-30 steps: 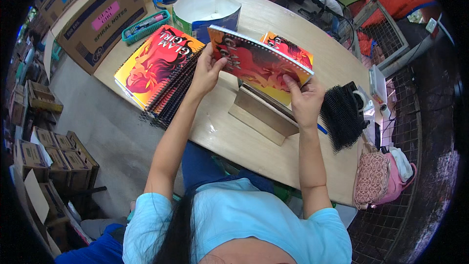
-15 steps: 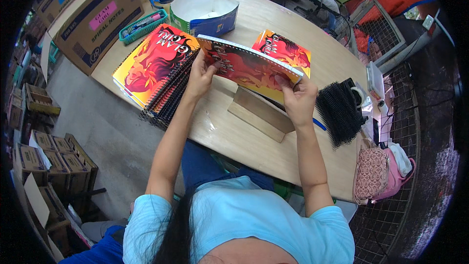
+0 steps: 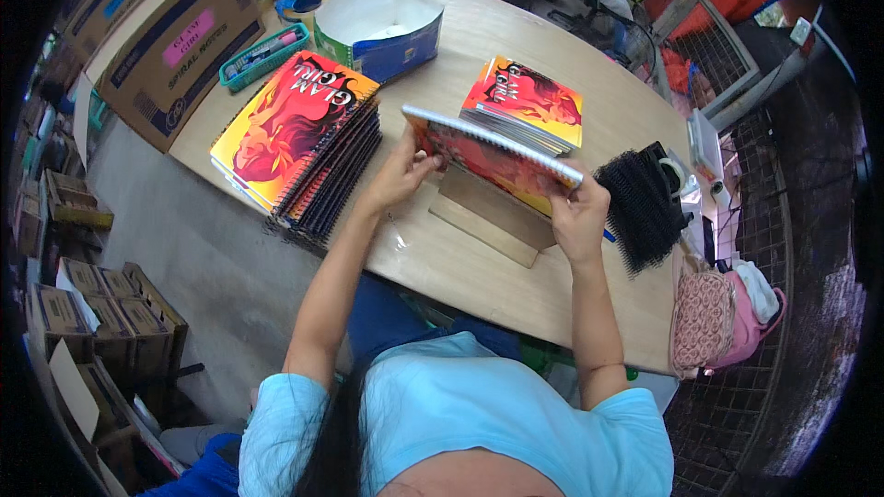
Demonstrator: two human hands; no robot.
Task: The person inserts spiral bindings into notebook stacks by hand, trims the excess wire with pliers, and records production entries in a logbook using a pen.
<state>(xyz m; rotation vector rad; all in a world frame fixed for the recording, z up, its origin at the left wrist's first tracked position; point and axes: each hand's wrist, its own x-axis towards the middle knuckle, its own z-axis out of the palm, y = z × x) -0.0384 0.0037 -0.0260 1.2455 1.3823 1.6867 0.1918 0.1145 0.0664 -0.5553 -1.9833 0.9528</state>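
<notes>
Both my hands grip one notebook (image 3: 488, 158) with a red and yellow cover, held on its edge over the table. My left hand (image 3: 401, 173) pinches its left end, and my right hand (image 3: 580, 221) pinches the right end, thumb on the cover. A dotted row runs along its white upper edge; whether these are bare holes or a coil I cannot tell. Just below stands an L-shaped wooden stand (image 3: 488, 225), partly hidden by the notebook. To the left lies a tall stack of black-spiral notebooks (image 3: 290, 124). Beyond the held notebook sits a smaller stack of matching ones (image 3: 529, 101).
A bundle of black plastic spirals (image 3: 626, 212) lies at the table's right. Farther back are a cut-down white and blue container (image 3: 391, 51) and a green pen basket (image 3: 262, 60). A large cardboard box (image 3: 180, 55) stands left; a pink bag (image 3: 714, 317) hangs by the right edge.
Both hands have carried the notebook a little to the right and nearer. It has tipped so its upper edge faces me more, uncovering more of both notebook stacks.
</notes>
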